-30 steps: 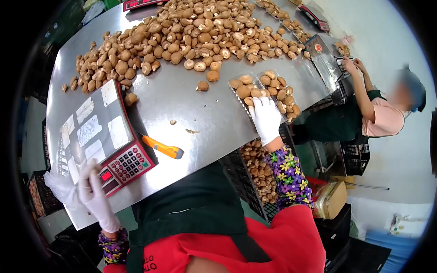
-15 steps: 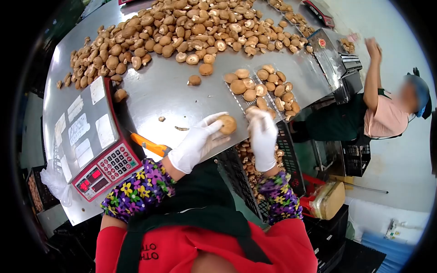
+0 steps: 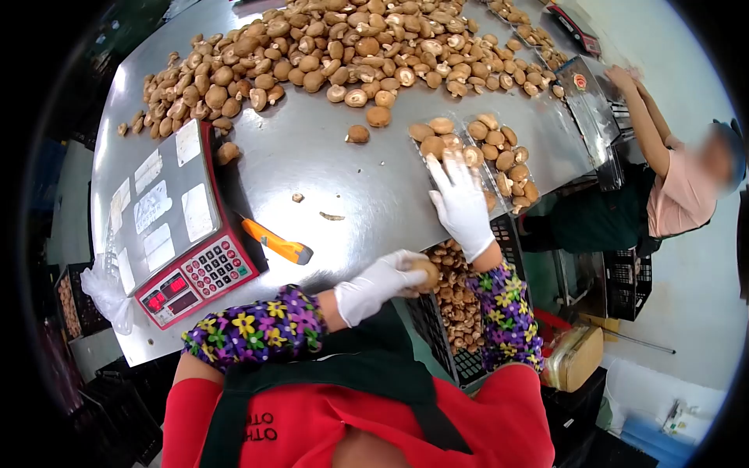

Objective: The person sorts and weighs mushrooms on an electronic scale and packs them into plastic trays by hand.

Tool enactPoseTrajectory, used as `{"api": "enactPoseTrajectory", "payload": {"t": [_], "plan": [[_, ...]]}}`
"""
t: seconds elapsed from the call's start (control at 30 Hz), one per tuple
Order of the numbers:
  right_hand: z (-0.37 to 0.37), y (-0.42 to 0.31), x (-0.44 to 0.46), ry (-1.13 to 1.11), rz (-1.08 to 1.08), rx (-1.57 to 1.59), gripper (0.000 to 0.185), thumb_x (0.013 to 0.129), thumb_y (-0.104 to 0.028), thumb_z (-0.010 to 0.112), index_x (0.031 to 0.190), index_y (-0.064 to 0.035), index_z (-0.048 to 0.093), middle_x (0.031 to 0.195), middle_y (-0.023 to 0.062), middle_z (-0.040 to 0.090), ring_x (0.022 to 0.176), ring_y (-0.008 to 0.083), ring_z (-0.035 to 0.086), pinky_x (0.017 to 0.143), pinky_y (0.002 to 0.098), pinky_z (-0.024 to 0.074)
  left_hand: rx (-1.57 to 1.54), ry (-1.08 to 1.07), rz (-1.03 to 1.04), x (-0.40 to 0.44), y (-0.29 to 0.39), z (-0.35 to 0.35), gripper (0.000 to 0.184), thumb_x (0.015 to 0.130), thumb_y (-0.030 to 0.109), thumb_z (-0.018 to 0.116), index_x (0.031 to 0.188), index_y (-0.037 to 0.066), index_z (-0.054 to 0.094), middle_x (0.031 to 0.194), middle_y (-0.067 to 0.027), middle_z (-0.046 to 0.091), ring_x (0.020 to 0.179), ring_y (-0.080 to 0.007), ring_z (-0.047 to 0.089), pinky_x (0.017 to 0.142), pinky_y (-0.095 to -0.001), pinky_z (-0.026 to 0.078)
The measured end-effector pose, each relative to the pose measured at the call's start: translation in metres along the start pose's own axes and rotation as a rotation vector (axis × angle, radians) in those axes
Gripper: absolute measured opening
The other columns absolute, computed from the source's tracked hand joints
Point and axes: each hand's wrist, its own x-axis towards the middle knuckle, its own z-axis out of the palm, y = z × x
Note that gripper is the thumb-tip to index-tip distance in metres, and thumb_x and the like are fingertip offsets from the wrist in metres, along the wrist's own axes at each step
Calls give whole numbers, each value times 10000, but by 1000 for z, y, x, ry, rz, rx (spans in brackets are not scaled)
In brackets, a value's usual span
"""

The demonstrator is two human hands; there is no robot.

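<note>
White glove on left hand (image 3: 378,287), thumb and fingers closed around one brown mushroom (image 3: 424,276), cap at the fingertip end of the grip, partly covered by the fingers. Position of grip: at the near edge of the metal table (image 3: 335,179), to the left of and below the right hand (image 3: 462,204) in view, well apart from the scale (image 3: 197,273).

White glove on right hand also, fingers spread, palm down, over the first clear tray (image 3: 418,152). Fingertips among the mushrooms in that tray; exact contact under the fingers not discernible. Second clear tray (image 3: 495,170), filled with mushrooms, just beside, to the right of the right hand.

Relative to left grip: black crate (image 3: 468,363) of mushrooms to the right and lower, below table level; orange cutter (image 3: 273,240) to the left, on the table beside the scale; two loose mushrooms (image 3: 378,116) farther up the table, short of the large mushroom heap (image 3: 351,47). To the far right of both hands, a person (image 3: 679,187) in dark apron, arms extended toward equipment at the table end.
</note>
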Motion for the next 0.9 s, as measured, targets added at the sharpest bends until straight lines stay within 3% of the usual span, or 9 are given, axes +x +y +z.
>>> {"api": "enactPoseTrajectory", "payload": {"t": [0.03, 0.17, 0.3, 0.37, 0.43, 0.53, 0.63, 0.77, 0.9], "plan": [[-15, -6, -3, 27, 2, -93, 613, 845, -166, 648, 1415, -66, 446, 1381, 203, 489, 1349, 390, 387, 1099, 469, 341, 4, -13, -5, 1, -3, 8, 437, 938, 157, 644, 1338, 59, 495, 1197, -80, 612, 1031, -149, 622, 816, -262, 535], [-56, -35, -49, -49, 330, 878, 541, 803, -15, 604, 1338, -24, 527, 1315, 179, 539, 1238, 364, 479, 1069, 411, 365, -59, 41, 137, 17, 7, 28, 410, 974, 180, 591, 1343, 39, 483, 1204, -86, 606, 1071, -157, 616, 872, -296, 538], [-53, -45, -89, -90, 153, 532, 492, 823, -9, 614, 1310, -20, 547, 1236, 179, 577, 1130, 330, 558, 974, 378, 446, -204, -193, 42, 27, 16, 29, 402, 1012, 230, 519, 1345, 11, 468, 1194, -96, 605, 1055, -188, 636, 927, -334, 531], [-52, -33, -113, -90, 464, 683, 418, 832, -65, 656, 1245, -31, 600, 1146, 185, 616, 1068, 356, 583, 939, 392, 465, -53, -183, -98, 28, 38, 23, 337, 991, 227, 539, 1269, 38, 563, 1130, -99, 649, 1029, -205, 651, 913, -328, 525], [-41, -18, -139, -40, 487, 458, 355, 827, -58, 657, 1180, -24, 631, 1089, 179, 630, 1031, 361, 587, 899, 405, 474, 798, 250, 646, 37, 66, 13, 244, 947, 198, 576, 1134, 67, 660, 1063, -109, 686, 1022, -202, 654, 894, -323, 515], [-13, 12, -191, -35, 525, 246, 333, 816, -63, 670, 1143, -18, 629, 1064, 184, 618, 1005, 364, 571, 880, 430, 467, 924, 855, 1112, 71, 145, -37, 157, 901, 145, 604, 1019, 69, 672, 1002, -154, 678, 925, -311, 651, 849, -390, 511], [6, 24, -228, -98, 637, 61, 358, 815, -94, 679, 1162, -29, 622, 1144, 183, 582, 1064, 376, 531, 895, 439, 456, 1353, 1246, 973, 99, 205, -107, 222, 892, 244, 626, 1050, 92, 668, 1065, -145, 639, 988, -328, 632, 842, -427, 517], [14, 20, -229, 35, 669, 9, 356, 822, -116, 676, 1166, -39, 627, 1154, 164, 578, 1068, 367, 528, 907, 455, 449, 1781, 1067, 661, 101, 220, -150, 323, 853, 297, 678, 1119, 117, 640, 1056, -177, 599, 1002, -366, 589, 851, -441, 488], [14, 15, -216, 66, 704, 113, 313, 815, -88, 676, 1123, -43, 653, 1128, 162, 608, 1020, 352, 557, 898, 441, 458, 1799, 847, 640, 92, 219, -132, 277, 802, 245, 736, 942, 85, 559, 1080, -128, 629, 958, -313, 632, 772, -430, 515]]}}
